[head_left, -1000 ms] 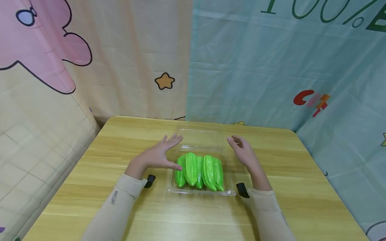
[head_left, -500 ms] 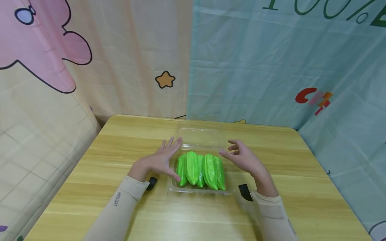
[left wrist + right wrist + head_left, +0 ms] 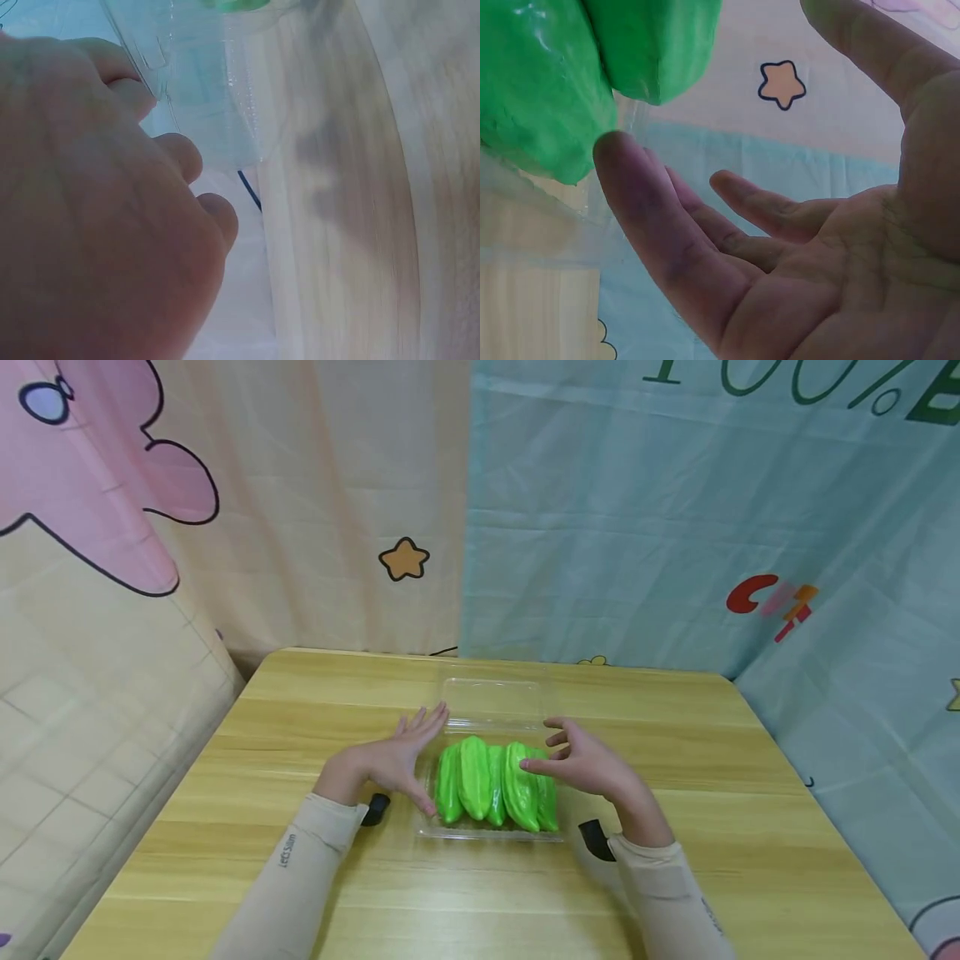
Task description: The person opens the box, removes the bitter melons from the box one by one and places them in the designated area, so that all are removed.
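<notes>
Left hand (image 3: 392, 765) spread, right hand (image 3: 591, 765) loose, apart, 5 green fruits (image 3: 475, 779) (in clear box (image 3: 487, 835))

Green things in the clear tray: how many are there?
5, side by side in the clear tray: the leftmost green thing, second, middle, fourth and rightmost. The right hand partly covers the right end; more could be hidden.

And here's the wood-grain bench (image 3: 450, 902), rounded at its far corners, light glinting off the near side! Behind it, a cream curtain (image 3: 322, 527) sporting 1 orange star (image 3: 404, 559) meets a blue curtain (image 3: 600, 527) with green "100%" lettering (image 3: 798, 392); upper left, a pink cartoon figure (image 3: 97, 468)!
</notes>
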`<state>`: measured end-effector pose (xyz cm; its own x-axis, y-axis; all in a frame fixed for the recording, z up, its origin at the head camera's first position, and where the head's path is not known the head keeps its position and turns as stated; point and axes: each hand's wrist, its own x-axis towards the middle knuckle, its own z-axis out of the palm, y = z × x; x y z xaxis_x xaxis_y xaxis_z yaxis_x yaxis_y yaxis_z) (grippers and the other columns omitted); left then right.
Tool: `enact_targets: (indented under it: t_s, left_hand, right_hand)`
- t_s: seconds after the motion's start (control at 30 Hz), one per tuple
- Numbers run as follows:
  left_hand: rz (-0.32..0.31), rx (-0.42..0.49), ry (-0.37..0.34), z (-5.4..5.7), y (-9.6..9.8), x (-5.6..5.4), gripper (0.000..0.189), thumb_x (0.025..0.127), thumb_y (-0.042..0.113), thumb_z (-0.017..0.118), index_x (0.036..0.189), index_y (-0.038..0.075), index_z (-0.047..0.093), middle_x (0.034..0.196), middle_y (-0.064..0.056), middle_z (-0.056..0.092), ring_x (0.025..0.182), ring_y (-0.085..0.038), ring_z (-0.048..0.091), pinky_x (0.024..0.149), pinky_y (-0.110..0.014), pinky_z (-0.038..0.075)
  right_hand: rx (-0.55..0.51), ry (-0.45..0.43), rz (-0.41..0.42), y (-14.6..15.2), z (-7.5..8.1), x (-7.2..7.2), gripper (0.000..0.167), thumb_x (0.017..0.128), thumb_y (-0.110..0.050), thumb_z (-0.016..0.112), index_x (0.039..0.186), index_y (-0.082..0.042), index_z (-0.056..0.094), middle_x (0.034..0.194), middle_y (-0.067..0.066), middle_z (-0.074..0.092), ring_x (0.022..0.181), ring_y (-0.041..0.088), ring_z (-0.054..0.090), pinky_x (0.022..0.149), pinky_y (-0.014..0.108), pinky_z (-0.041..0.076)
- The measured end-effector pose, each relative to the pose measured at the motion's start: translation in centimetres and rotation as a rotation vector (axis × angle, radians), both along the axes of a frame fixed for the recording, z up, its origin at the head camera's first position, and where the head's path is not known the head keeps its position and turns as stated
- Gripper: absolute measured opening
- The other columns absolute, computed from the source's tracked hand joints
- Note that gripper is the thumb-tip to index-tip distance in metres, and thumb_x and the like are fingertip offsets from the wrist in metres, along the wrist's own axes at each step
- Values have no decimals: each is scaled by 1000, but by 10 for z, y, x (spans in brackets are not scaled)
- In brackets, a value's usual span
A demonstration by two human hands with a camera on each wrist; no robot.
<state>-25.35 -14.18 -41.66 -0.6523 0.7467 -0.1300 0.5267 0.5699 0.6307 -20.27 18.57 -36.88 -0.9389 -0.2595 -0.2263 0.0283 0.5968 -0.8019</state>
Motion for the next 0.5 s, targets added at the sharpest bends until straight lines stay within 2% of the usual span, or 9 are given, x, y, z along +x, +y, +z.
enact_targets:
  t_s: [0.1,0.3,0.5]
  left_hand:
    - [-6,8,-16,0,-1,1,150,65,42,95,158,12,-18,163,-6,-27,147,-38,-26,115,-59,-16]
    - [-36,6,-4,-1,-1,3,150,64,39,96,158,5,-16,164,-16,-24,146,-43,-23,115,-61,-12]
    - [-28,-3,-12,-2,-1,3,151,64,41,96,157,5,-18,163,-15,-24,147,-43,-22,115,-62,-11]
  right_hand:
    - [-12,-5,15,-4,-2,2,93,85,-43,81,154,-6,31,144,22,47,123,35,55,93,48,53]
    - [-31,-10,50,-11,-5,4,95,83,-37,84,154,-3,30,141,22,48,120,37,56,87,44,56]
    - [-14,-7,55,-16,-6,4,96,82,-36,85,154,-2,31,140,22,49,120,37,57,85,43,57]
